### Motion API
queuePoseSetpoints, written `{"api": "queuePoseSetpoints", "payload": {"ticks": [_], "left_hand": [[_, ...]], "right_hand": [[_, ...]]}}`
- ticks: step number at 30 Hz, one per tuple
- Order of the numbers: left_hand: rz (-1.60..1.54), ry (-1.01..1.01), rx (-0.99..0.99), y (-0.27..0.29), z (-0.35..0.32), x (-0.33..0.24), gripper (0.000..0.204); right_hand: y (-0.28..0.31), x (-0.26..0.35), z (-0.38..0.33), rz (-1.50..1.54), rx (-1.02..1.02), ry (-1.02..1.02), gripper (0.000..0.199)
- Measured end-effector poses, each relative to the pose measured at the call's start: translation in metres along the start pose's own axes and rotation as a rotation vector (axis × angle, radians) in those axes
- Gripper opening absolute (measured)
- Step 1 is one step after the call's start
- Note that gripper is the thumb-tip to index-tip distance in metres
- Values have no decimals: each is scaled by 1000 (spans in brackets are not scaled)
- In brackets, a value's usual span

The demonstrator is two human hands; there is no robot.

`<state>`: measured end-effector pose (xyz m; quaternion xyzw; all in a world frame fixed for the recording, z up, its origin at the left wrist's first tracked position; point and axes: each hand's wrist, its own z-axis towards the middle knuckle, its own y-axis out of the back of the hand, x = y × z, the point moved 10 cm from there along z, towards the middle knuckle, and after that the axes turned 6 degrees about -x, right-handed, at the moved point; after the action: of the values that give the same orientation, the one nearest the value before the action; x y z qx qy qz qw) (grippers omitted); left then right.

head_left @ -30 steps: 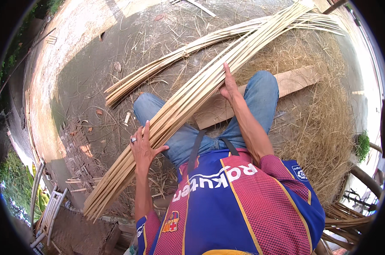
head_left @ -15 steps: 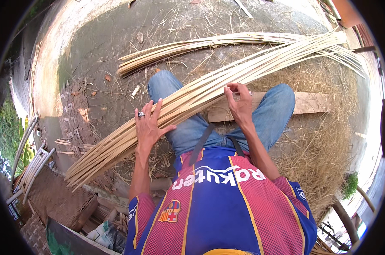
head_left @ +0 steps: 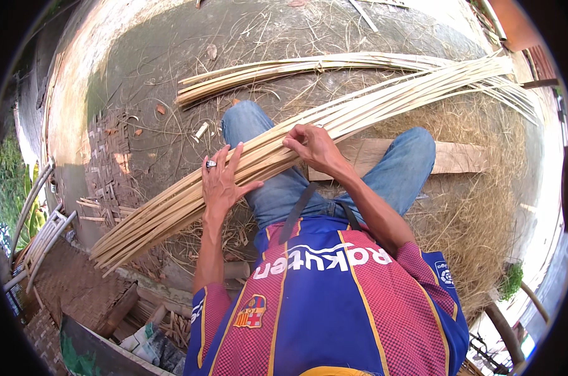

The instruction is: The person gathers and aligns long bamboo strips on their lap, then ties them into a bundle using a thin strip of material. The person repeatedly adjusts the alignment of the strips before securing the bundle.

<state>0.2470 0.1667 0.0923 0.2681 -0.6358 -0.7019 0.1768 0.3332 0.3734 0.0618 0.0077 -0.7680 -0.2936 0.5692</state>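
Note:
A long bundle of pale split bamboo strips (head_left: 171,212) lies slantwise over my lap, from lower left to upper right. My left hand (head_left: 221,182), with a ring on one finger, rests on the bundle, fingers stretched over the strips and thumb spread out to the right. To its right, my right hand (head_left: 315,149) has its fingers curled and its thumb and index finger pinched at the strips on the bundle's middle. The fingertips partly cover what they pinch, and I cannot make out whether it is one strip or more.
A second bundle of bamboo strips (head_left: 252,74) lies on the ground beyond my knees, crossing under the first at the right. A flat wooden board (head_left: 453,156) lies beneath my right leg. Heaped fine shavings (head_left: 466,219) cover the ground at right. Woven bamboo matting (head_left: 111,156) lies at left.
My right hand has moved left along the bundle, closer to my left hand, and its fingers have closed into a pinch. My left hand has stayed in nearly the same place.

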Motion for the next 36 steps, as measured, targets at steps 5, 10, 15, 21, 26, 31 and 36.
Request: {"api": "queuePoseSetpoints", "payload": {"ticks": [5, 10, 15, 21, 26, 31, 36], "left_hand": [[10, 19, -7, -4, -3, 2, 107], [3, 15, -24, -3, -2, 3, 107], [-43, 11, -14, -3, 0, 5, 107], [-113, 63, 3, -4, 1, 13, 92], [-226, 138, 62, -11, 4, 26, 88], [-261, 161, 73, -10, 6, 27, 87], [-235, 137, 56, -9, 6, 24, 90]], "right_hand": [[29, 19, 16, 918, -136, -78, 20], [28, -21, 45, -478, 2, -81, 49], [-16, -2, 41, -357, -14, 111, 42], [-18, 31, 9, 669, 55, -48, 36], [-8, 5, -31, 32, -32, 37, 30], [-24, 10, -54, -286, -171, 119, 17], [-44, 17, -57, -297, -266, 271, 16]]}}
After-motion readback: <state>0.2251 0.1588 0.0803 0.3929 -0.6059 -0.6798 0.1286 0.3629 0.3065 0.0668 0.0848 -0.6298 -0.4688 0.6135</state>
